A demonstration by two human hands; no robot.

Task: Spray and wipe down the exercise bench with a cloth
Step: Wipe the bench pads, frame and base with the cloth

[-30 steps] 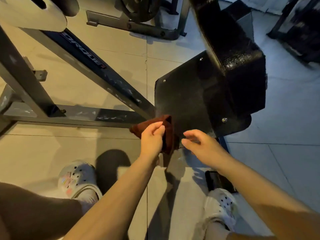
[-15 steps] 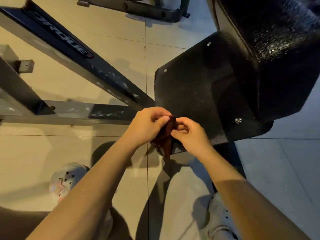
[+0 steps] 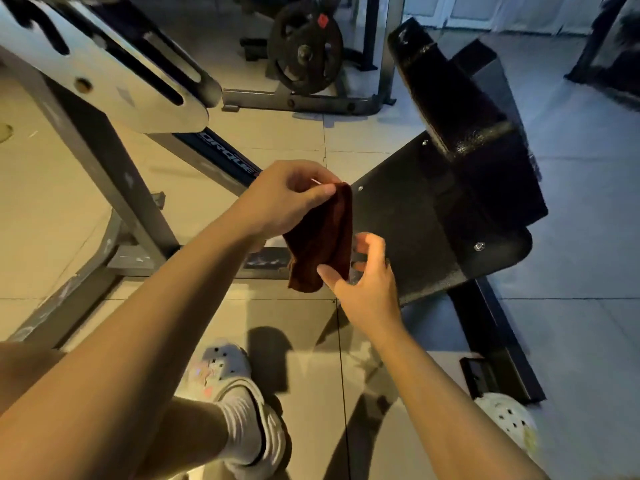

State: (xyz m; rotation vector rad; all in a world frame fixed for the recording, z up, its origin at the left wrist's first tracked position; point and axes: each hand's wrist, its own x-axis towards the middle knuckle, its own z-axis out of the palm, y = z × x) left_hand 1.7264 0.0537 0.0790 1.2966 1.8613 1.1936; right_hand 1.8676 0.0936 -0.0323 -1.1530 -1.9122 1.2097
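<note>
A dark reddish-brown cloth (image 3: pixel 320 239) hangs folded from my left hand (image 3: pixel 287 199), which pinches its top edge between thumb and fingers. My right hand (image 3: pixel 363 282) is just below and to the right, fingers spread and loosely bent, with the thumb tip touching the cloth's lower edge. Behind the cloth lies the black textured bench plate (image 3: pixel 412 233) with bolts at its corners, and the black bench pad (image 3: pixel 460 109) rises from it toward the upper right. No spray bottle is in view.
A grey steel machine frame (image 3: pixel 114 188) with a white bracket (image 3: pixel 104 67) fills the left. A weight plate on a rack (image 3: pixel 304 53) stands at the back. My two shoes (image 3: pixel 239 393) are on the tiled floor, and a black floor rail (image 3: pixel 491 344) runs at lower right.
The cloth has been lifted off the plate's edge and now hangs from my left hand. My right hand has let go of it and dropped below. The view has pulled back.
</note>
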